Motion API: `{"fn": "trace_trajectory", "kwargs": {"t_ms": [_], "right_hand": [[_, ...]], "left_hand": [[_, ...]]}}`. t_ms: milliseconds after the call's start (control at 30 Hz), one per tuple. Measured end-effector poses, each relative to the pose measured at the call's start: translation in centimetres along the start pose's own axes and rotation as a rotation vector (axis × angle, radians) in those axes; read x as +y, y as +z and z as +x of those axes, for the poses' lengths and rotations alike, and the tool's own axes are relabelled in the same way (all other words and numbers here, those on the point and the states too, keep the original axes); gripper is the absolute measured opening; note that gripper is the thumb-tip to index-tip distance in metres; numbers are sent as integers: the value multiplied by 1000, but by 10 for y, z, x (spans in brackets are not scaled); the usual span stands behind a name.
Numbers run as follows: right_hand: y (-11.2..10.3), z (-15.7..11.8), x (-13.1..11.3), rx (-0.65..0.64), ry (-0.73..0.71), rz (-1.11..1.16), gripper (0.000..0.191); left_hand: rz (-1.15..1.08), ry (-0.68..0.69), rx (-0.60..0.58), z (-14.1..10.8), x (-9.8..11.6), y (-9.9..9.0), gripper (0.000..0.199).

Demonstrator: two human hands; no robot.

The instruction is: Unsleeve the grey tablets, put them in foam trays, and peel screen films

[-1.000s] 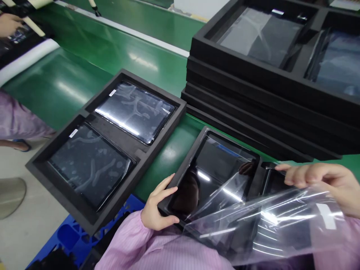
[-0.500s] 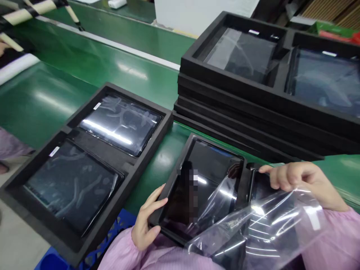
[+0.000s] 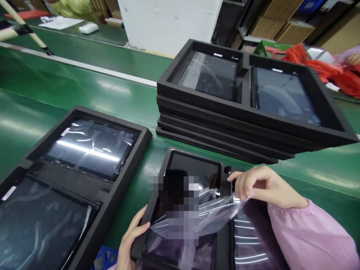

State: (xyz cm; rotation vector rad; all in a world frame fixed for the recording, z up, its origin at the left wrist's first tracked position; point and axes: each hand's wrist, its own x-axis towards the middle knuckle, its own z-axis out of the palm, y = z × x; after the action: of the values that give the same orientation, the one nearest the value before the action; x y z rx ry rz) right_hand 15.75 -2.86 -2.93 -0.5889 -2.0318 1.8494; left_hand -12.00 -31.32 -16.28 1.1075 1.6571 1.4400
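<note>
A clear plastic film (image 3: 216,217) hangs from the pinched fingers of my right hand (image 3: 261,185) and drapes over the left screen (image 3: 194,165) in the near black foam tray (image 3: 226,225). Another dark screen (image 3: 249,240) lies in the tray's right compartment, below my right hand. At the tray's left edge, my left hand (image 3: 132,236) rests with its fingers apart against the rim; its lower part is cut off by the frame. The left screen is glossy and reflects light. Part of it is pixelated.
Another foam tray (image 3: 112,202) with two film-covered screens lies at left. A stack of black trays (image 3: 225,123) stands behind, its top one holding two screens. Red material (image 3: 323,67), a green crate (image 3: 264,48) and part of another person's hand (image 3: 353,59) show at upper right.
My right hand has moved left with the film, which now lies across the left screen instead of spreading over the right one. The view has shifted, showing more of the tray stack.
</note>
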Motion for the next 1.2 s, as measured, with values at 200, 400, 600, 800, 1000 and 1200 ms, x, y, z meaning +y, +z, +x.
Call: {"fn": "trace_trajectory", "kwargs": {"t_ms": [200,400,600,800,1000,1200], "right_hand": [[4,2,-4,26,-36,-36,13],[16,7,-10,296,-18,-229,7],[38,26,-27,431,43,-600,11],[60,62,-43,340,113,-207,21],[71,85,-28,372,256,261,29],[66,89,-6,485,253,430,29]], "left_hand": [[67,134,6,4,-1,1,50],[207,234,8,5,-19,-9,27],[216,218,71,3,-25,-13,43],[186,110,150,2,-27,-12,51],[175,100,170,2,-27,-11,55],[337,213,21,5,-22,-18,44]]}}
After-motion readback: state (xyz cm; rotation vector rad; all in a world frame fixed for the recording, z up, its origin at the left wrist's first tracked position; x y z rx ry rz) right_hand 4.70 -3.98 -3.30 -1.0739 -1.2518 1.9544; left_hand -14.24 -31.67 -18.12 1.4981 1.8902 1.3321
